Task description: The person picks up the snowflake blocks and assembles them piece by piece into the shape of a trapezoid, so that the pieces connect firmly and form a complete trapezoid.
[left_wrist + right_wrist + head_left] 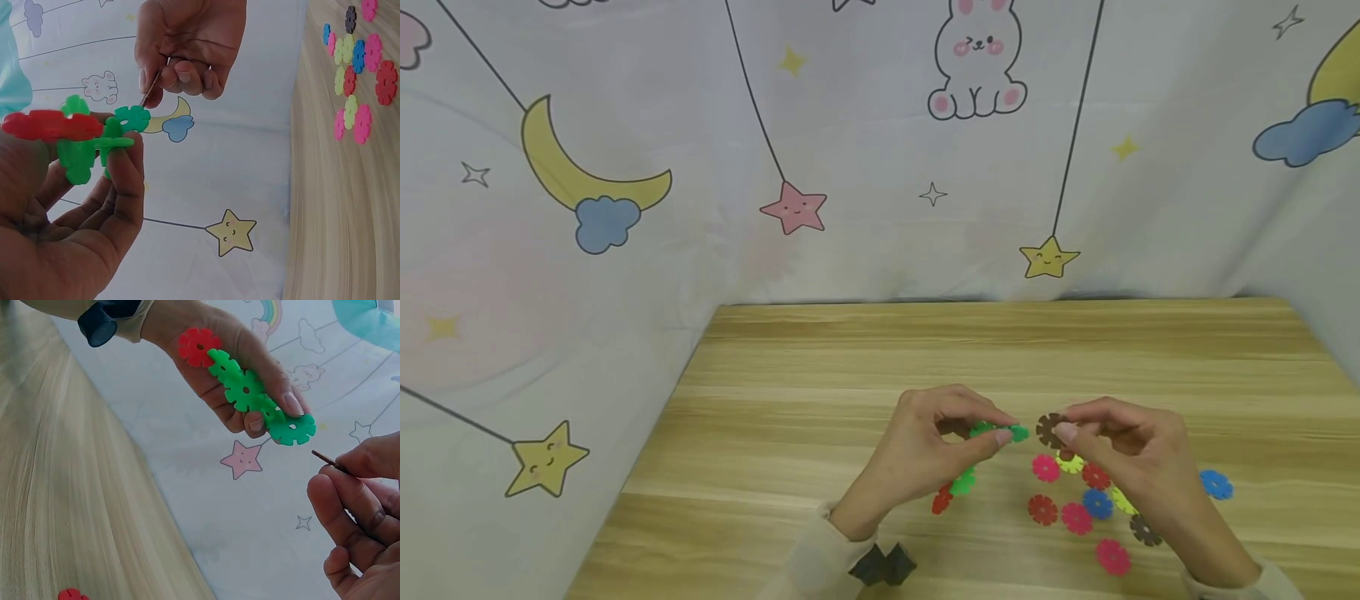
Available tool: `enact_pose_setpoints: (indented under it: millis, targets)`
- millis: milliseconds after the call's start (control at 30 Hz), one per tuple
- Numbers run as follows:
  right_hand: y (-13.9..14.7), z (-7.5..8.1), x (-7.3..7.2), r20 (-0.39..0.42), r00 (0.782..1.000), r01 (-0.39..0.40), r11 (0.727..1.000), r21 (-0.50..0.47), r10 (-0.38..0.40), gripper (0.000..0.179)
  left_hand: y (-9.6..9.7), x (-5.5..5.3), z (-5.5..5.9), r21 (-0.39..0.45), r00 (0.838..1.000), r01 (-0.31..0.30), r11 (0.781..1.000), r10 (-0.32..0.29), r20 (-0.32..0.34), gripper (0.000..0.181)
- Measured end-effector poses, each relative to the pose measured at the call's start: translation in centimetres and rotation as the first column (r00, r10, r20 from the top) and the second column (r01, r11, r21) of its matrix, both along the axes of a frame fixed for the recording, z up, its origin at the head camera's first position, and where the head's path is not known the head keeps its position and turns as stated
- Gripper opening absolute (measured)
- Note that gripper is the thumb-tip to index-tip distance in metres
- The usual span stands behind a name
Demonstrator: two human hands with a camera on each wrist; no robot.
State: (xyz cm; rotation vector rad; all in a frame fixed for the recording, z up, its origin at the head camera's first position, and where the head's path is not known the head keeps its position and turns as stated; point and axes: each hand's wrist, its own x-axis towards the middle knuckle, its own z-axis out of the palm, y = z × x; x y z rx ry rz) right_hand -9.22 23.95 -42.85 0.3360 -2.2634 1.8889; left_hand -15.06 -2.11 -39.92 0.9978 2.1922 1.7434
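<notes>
My left hand [917,446] pinches a chain of interlocking snowflake discs [245,390] between thumb and fingers. Several green discs are joined in it, with a red disc [200,347] at the end nearer the wrist. The foremost green disc [292,429] sticks out past the fingertips. Facing it, my right hand [1138,446] pinches one brown snowflake disc [1049,430] by its edge. In the right wrist view this brown disc is seen edge-on, with a small gap between it and the green one. Both hands are raised above the table.
Loose snowflake discs in pink, red, blue, yellow and brown lie on the wooden table [775,433] below my right hand, among them a pink disc [1112,557] and a blue disc [1216,484]. A dark angular object [883,565] is by the left sleeve. A patterned curtain [880,150] stands behind.
</notes>
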Motion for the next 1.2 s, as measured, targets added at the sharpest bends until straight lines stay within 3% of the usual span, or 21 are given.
enact_pose_setpoints:
  millis: [767,1200]
  targets:
    - [-0.26,0.33,-0.01,-0.036,0.985,-0.170,0.980,-0.105,0.167,0.025,0.01,0.06,-0.04,-0.020,1.000,0.009,1.000,-0.009,-0.011,0.013]
    - [-0.58,0.11,0.07,0.011,0.991,-0.134,0.990,-0.036,0.135,0.022,0.18,0.14,-0.08,-0.059,0.997,0.000,0.998,-0.004,-0.073,0.011]
